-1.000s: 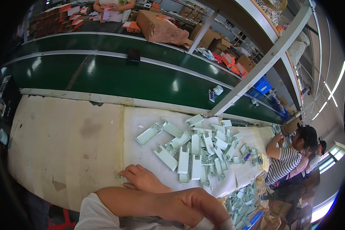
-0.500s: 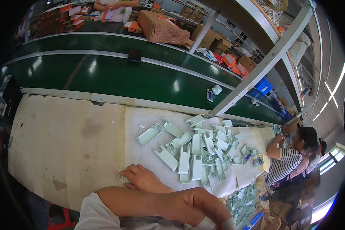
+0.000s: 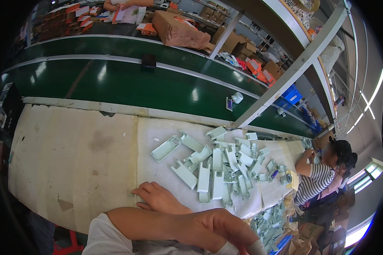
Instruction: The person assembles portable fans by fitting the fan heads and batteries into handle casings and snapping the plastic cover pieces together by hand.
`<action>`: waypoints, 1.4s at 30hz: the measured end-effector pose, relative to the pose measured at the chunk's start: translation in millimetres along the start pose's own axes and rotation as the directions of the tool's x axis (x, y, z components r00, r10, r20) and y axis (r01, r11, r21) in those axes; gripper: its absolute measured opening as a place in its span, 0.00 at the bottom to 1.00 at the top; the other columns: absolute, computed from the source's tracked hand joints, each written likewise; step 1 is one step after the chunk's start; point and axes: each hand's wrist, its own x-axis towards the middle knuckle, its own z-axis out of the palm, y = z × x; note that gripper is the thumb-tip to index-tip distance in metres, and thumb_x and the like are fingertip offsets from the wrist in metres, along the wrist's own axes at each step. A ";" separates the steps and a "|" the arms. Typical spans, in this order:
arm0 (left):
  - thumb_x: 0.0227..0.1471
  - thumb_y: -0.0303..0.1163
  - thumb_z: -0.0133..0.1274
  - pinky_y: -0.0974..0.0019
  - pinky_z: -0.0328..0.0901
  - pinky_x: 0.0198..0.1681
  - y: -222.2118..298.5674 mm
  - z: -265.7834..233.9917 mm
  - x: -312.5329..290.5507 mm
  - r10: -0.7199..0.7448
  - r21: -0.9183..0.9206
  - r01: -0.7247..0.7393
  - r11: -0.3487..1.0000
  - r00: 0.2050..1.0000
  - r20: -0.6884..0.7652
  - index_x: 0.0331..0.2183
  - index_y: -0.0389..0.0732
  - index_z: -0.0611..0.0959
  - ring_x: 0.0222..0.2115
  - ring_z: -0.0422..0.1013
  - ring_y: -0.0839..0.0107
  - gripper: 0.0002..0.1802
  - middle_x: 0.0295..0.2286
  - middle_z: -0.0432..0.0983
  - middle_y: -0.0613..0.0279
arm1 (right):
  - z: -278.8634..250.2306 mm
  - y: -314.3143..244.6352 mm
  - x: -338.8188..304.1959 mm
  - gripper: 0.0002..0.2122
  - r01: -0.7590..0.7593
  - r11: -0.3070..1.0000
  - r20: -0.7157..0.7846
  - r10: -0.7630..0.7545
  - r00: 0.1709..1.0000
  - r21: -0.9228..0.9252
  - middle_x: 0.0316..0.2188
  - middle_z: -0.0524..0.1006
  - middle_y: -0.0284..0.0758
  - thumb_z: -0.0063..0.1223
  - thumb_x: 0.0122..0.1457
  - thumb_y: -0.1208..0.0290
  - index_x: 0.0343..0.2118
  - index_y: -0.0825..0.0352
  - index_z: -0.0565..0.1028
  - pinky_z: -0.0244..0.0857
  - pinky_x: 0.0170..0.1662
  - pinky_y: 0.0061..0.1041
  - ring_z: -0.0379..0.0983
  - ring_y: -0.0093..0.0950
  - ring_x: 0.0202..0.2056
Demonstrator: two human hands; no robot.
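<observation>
My arms are crossed at the table's near edge. My left forearm reaches to the right across the front, and my left hand point(image 3: 225, 229) hangs at the lower edge. Its thumb and a finger wear white coverings and stand apart; the fingertips are cut off by the picture's edge. Beyond that forearm, my right hand point(image 3: 159, 197) lies on the table with fingers loosely spread, pointing left, holding nothing. To its right is a loose heap of pale green plastic housings point(image 3: 217, 159), open box-like shells, some on their backs. The closest single housing point(image 3: 184, 174) lies apart from my right hand.
Behind the table point(image 3: 72, 157) runs a green conveyor belt point(image 3: 136, 85), carrying a small white-and-purple item point(image 3: 229, 104). A slanted metal post point(image 3: 285, 74) rises at the back right. More green parts point(image 3: 270, 225) fill a container below right. A co-worker in a striped top point(image 3: 317, 182) sits right.
The white-and-purple item and the seam on the belt have shifted slightly left. Both my hands and the heap of housings stay where they were.
</observation>
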 end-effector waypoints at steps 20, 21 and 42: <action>0.42 0.20 0.51 0.70 0.68 0.37 -4.7 -5.7 1.7 0.049 -0.058 -0.046 0.997 0.998 0.045 0.36 0.30 0.80 0.32 0.74 0.66 0.14 0.32 0.77 0.50 | -0.6 0.2 0.3 0.18 -0.002 1.000 -0.018 0.002 1.000 0.003 0.39 0.68 0.37 0.52 0.51 0.69 0.46 0.63 0.68 0.64 0.42 0.32 0.65 0.37 0.39; 0.42 0.20 0.51 0.70 0.68 0.37 -5.1 -6.8 1.6 0.045 -0.040 -0.043 0.998 0.997 0.055 0.36 0.30 0.80 0.32 0.74 0.66 0.14 0.32 0.77 0.50 | -0.2 -0.2 0.3 0.17 -0.002 1.000 -0.017 0.002 1.000 0.002 0.38 0.68 0.36 0.52 0.51 0.69 0.46 0.63 0.68 0.64 0.42 0.32 0.65 0.37 0.39; 0.44 0.18 0.50 0.69 0.68 0.38 -4.4 -7.0 1.2 0.033 0.014 -0.034 0.999 0.999 0.040 0.37 0.31 0.79 0.34 0.74 0.66 0.14 0.33 0.77 0.49 | 2.6 3.0 0.3 0.18 0.033 0.999 -0.046 -0.033 0.998 -0.003 0.37 0.68 0.37 0.53 0.50 0.70 0.45 0.63 0.69 0.64 0.42 0.31 0.65 0.37 0.39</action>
